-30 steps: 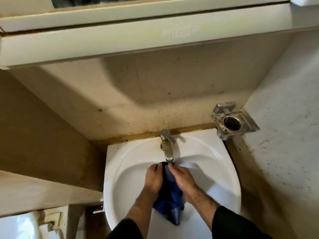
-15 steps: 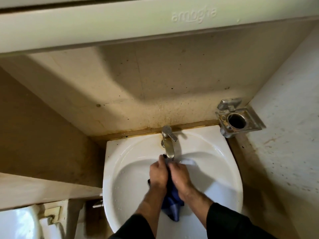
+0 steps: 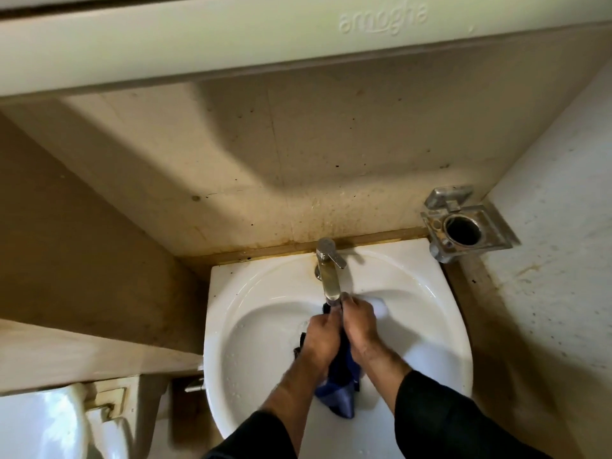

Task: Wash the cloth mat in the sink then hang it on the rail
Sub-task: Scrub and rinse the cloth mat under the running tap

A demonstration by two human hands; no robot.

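Both hands are bunching the blue cloth mat [image 3: 339, 385] over the sink [image 3: 265, 326]: left hand [image 3: 320, 339] and right hand [image 3: 359, 323] are gripping it, pressed together (likely scrubbing), its top reaching the tap [image 3: 329, 276] spout for rinsing.
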